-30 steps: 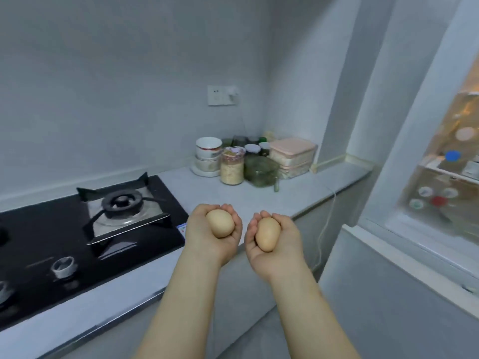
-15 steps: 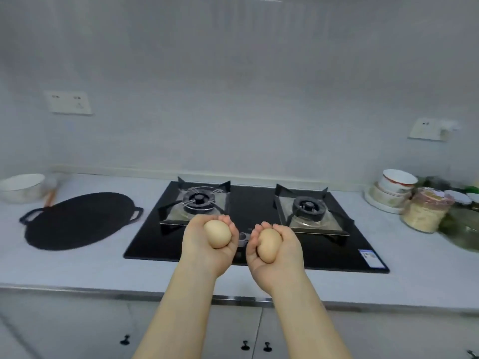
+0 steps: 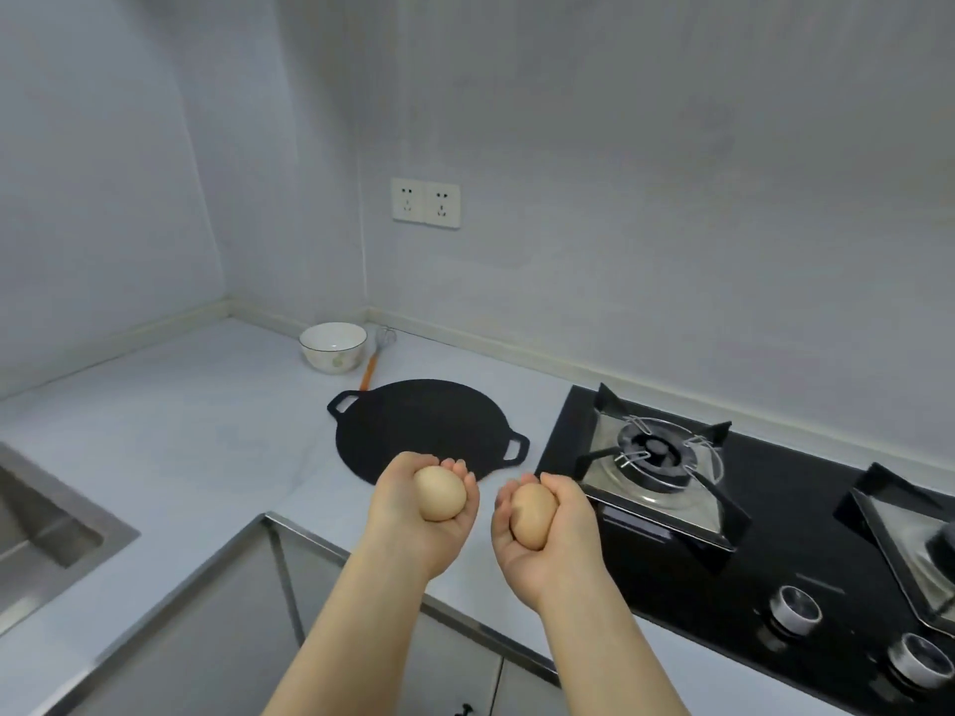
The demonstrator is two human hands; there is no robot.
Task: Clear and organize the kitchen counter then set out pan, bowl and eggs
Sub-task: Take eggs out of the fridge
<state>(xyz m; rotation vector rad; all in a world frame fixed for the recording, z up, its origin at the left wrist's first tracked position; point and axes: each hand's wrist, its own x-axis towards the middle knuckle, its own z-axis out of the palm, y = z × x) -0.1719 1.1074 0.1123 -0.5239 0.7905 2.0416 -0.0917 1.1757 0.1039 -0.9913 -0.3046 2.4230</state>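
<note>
My left hand (image 3: 408, 514) cups a tan egg (image 3: 439, 493), palm up with fingers curled round it. My right hand (image 3: 558, 534) holds a second tan egg (image 3: 532, 515) the same way. Both hands hover above the counter's front edge, just in front of a flat black pan (image 3: 418, 431) with two loop handles that lies on the pale counter (image 3: 196, 436). Behind the pan stands a white bowl (image 3: 333, 347) with a dark rim line, and a whisk (image 3: 380, 348) with an orange handle lies beside it.
A black gas hob (image 3: 775, 540) with two burners and knobs fills the right. A steel sink (image 3: 46, 514) sits at the left edge. A double wall socket (image 3: 425, 203) is above the bowl. Cabinet doors lie below the counter.
The view has swung left from the fridge and jars, past the hob, to the counter corner with pan and bowl. Both hands keep holding their eggs, now near the pan.
</note>
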